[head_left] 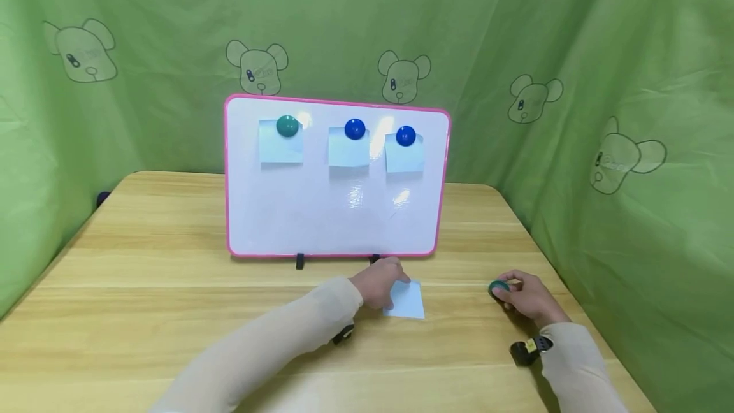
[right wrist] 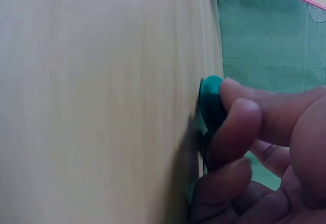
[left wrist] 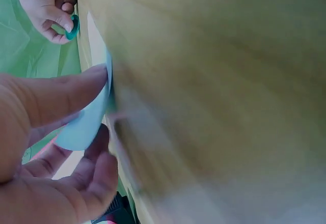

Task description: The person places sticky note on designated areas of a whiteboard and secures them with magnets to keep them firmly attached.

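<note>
Just in front of the whiteboard (head_left: pixel 332 215), my left hand (head_left: pixel 380 282) holds a light blue sticky note (head_left: pixel 410 303) low over the table. The left wrist view shows the thumb on one face of the note (left wrist: pixel 86 127) and the fingers behind it, with the paper bent between them. Farther right, my right hand (head_left: pixel 532 298) pinches a round green magnet (head_left: pixel 496 288) by its rim. In the right wrist view the magnet (right wrist: pixel 211 102) is between thumb and fingers, close to the tabletop; whether it touches cannot be told.
Three light blue notes hang on the pink-framed board, one under a green magnet (head_left: pixel 287 125) and two under blue magnets (head_left: pixel 355 129). Black feet (head_left: pixel 300 262) support the board on the wooden table (head_left: pixel 143 260). A green curtain (head_left: pixel 344 11) surrounds the table's back and sides.
</note>
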A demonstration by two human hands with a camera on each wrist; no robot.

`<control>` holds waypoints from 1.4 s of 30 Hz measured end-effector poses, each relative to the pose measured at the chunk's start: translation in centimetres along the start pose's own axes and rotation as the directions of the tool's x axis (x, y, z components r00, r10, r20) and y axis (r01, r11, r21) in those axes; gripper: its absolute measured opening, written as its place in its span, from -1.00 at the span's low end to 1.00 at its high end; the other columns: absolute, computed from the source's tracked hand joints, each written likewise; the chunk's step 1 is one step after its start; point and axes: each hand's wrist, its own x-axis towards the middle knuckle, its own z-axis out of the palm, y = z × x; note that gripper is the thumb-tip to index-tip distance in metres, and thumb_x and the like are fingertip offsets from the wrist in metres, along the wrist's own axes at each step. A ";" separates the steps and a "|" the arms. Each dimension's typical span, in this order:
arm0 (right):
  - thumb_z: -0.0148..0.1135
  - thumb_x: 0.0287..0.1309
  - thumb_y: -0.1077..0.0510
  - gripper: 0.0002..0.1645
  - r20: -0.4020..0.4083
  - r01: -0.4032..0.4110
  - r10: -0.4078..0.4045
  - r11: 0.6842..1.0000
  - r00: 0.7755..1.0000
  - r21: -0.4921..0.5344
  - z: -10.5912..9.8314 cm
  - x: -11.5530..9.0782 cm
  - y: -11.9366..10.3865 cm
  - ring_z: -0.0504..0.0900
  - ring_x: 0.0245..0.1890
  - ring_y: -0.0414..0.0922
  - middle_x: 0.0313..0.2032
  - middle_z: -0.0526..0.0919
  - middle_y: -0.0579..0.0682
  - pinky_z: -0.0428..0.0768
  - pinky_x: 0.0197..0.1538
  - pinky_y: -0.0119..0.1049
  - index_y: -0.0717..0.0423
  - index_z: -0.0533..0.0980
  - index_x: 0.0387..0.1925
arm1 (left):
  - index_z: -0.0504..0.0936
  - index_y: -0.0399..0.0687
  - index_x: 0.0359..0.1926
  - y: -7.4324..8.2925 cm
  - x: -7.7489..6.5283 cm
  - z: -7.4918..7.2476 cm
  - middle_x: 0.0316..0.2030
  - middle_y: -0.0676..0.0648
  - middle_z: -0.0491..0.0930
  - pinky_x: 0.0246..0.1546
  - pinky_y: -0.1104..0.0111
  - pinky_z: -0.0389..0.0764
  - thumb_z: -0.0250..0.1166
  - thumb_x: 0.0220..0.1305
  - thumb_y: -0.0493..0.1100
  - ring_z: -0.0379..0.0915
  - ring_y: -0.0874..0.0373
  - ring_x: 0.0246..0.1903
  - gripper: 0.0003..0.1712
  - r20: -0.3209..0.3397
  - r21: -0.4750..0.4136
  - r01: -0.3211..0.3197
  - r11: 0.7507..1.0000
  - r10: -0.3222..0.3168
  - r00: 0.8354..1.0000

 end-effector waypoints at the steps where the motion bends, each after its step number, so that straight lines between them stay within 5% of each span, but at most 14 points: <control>1: 0.22 0.26 0.24 -0.66 0.002 0.000 0.000 1.000 1.000 0.014 0.0 0.1 0.0 0.53 -0.51 -0.08 -0.44 0.54 0.08 0.50 -0.50 -0.28 0.35 0.40 -0.02 | 0.63 -0.07 0.12 0.0 0.0 0.0 -0.02 0.02 0.49 0.05 0.55 0.41 0.55 -0.06 -0.29 0.38 0.21 0.00 -0.37 -0.006 -0.011 -0.002 1.000 0.002 1.000; 6: 0.17 0.29 0.27 -0.67 0.007 -0.005 0.005 0.998 1.000 0.061 0.1 0.2 -0.1 0.61 -0.45 -0.11 -0.37 0.57 0.11 0.58 -0.44 -0.31 0.38 0.38 0.00 | 0.62 -0.07 0.10 -0.4 0.0 0.0 0.01 0.02 0.48 0.11 0.53 0.37 0.51 -0.05 -0.35 0.36 0.19 0.05 -0.40 -0.038 -0.035 -0.025 0.999 0.024 0.999; 13: 0.07 0.38 -0.03 -0.50 -0.012 -0.005 0.006 0.997 1.000 0.083 0.2 0.2 -0.5 0.62 -0.40 -0.14 -0.30 0.60 0.12 0.62 -0.34 -0.34 0.41 0.38 -0.09 | 0.64 -0.10 0.04 -0.9 -0.4 -0.4 0.06 -0.02 0.49 0.18 0.46 0.37 0.38 0.01 -0.46 0.37 0.13 0.11 -0.49 -0.082 -0.078 -0.033 0.996 0.026 0.996; 17: 0.12 0.35 0.09 -0.64 -0.021 0.012 -0.011 0.997 1.000 0.074 0.5 0.2 -1.0 0.61 -0.38 -0.14 -0.28 0.58 0.11 0.62 -0.34 -0.33 0.38 0.39 -0.12 | 0.65 -0.08 0.02 -1.1 -0.5 -0.9 0.06 -0.04 0.50 0.16 0.41 0.40 0.37 0.01 -0.46 0.38 0.10 0.08 -0.50 -0.104 -0.117 -0.011 0.993 -0.002 0.995; 23: 0.12 0.27 0.28 -0.60 -0.042 0.082 -0.080 0.994 0.996 0.069 0.6 0.0 -2.3 0.58 -0.28 -0.04 -0.06 0.47 0.29 0.61 -0.31 -0.32 0.43 0.33 0.07 | 0.62 -0.12 0.06 -1.4 -0.7 -2.0 0.11 -0.07 0.48 0.16 0.38 0.42 0.33 0.01 -0.49 0.38 0.06 0.12 -0.47 -0.129 -0.138 -0.017 0.990 -0.001 0.992; 30: 0.15 0.29 0.20 -0.43 -0.126 0.149 -0.148 0.989 0.981 0.000 0.6 0.2 -3.3 0.41 0.08 0.15 0.13 0.37 0.36 0.48 -0.09 -0.34 0.41 0.30 0.23 | 0.60 -0.15 0.08 -1.9 -0.9 -3.0 0.07 -0.08 0.48 0.06 0.43 0.46 0.32 0.04 -0.46 0.42 0.11 -0.01 -0.49 -0.166 -0.115 -0.053 0.992 0.034 0.986; 36: 0.20 0.30 0.07 -0.36 -0.189 0.157 -0.152 0.988 0.970 0.009 0.6 0.5 -4.2 0.51 0.00 0.09 0.13 0.41 0.30 0.56 -0.25 -0.40 0.31 0.30 0.29 | 0.59 -0.15 0.10 -2.4 -1.3 -4.1 0.08 -0.08 0.46 -0.03 0.45 0.48 0.30 0.08 -0.46 0.39 0.15 -0.09 -0.50 -0.178 -0.164 -0.033 0.986 0.003 0.984; 42: 0.24 0.27 0.03 -0.33 -0.186 0.190 -0.182 0.982 0.966 0.025 0.9 0.7 -5.3 0.53 0.01 0.10 0.14 0.41 0.28 0.57 -0.20 -0.39 0.27 0.30 0.29 | 0.57 -0.10 0.13 -2.9 -1.9 -4.9 0.11 -0.09 0.43 -0.04 0.42 0.51 0.29 0.16 -0.42 0.40 0.16 -0.12 -0.52 -0.182 -0.194 0.008 0.981 -0.044 0.982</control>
